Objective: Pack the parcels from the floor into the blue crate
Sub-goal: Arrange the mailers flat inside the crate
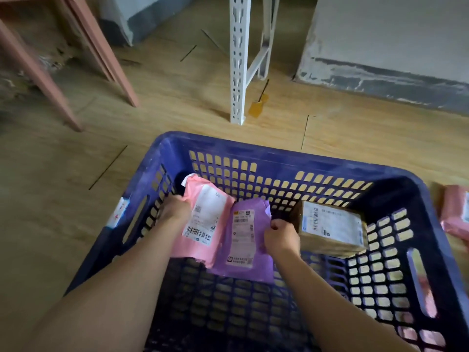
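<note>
Floor point(76, 212): tan wood-grain planks, matte, with dark seams.

Blue crate point(279, 151): rigid plastic, rectangular, lattice walls and base, slotted handle cut-outs in the side walls. Standing on the floor, tilted towards the camera.

Pink stool legs point(101, 47), far left: smooth and tapered. White shelf upright point(238, 59), beyond the crate: painted metal, punched with slots.

Cardboard box parcel point(332, 229): brown, taped, white barcode label on top. Inside the crate at the right wall, just beside the right hand point(281, 237); cannot tell whether touching.

Pink mailer point(193, 247): soft glossy plastic bag, white barcode label. Inside the crate, leaning on the far left corner. Left hand point(175, 209) on its left edge, fingers point(182, 200) curled round that edge and gripping it.

Purple mailer point(243, 240): thin crinkled plastic, white label. Inside the crate, beside the pink mailer and overlapping its right edge. Right-hand fingers point(275, 226) curled tight, pinching its right edge near the top.

Second pink parcel point(456, 214): on the floor outside the crate's right wall, cut off by the frame edge, well apart from both hands.

Yellow tag point(256, 107): flat, on the floor at the foot of the upright.
</note>
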`<state>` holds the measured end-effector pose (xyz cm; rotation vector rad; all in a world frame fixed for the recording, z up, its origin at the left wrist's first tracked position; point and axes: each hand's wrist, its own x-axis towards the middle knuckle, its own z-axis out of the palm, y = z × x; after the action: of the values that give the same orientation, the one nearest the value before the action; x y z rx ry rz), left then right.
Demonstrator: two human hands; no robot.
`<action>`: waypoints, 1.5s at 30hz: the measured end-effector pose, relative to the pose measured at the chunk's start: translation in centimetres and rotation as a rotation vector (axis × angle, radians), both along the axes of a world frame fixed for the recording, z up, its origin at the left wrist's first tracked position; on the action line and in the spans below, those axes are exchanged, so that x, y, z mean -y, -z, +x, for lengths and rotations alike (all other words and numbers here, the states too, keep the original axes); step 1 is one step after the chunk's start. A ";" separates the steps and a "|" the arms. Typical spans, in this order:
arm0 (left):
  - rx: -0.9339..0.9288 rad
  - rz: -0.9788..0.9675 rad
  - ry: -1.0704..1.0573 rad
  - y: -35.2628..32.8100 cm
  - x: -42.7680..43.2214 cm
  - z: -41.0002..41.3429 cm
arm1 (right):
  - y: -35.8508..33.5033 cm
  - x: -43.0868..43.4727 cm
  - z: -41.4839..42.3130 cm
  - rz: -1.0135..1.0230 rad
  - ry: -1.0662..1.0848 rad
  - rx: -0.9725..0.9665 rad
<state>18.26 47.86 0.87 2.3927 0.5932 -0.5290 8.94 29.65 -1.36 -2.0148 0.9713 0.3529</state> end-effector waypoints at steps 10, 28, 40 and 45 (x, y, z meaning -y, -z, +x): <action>0.439 0.510 0.787 2.8 0.4 -1.0 | 1.2 0.5 -0.4 -0.229 -0.159 -0.050; -0.253 0.618 1.178 5.0 0.9 -2.4 | 5.2 0.1 -2.0 -0.586 -1.090 -0.309; -0.179 0.668 1.191 4.7 1.7 -2.7 | 6.3 -1.5 -2.0 -0.540 -1.120 -0.278; -0.182 0.677 1.183 5.4 1.2 -2.6 | 6.3 -0.3 -1.2 -0.557 -1.108 -0.235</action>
<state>15.64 46.63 -4.54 3.1891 -0.8232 -1.1596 7.73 29.98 -7.63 -2.9413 -0.0635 0.9978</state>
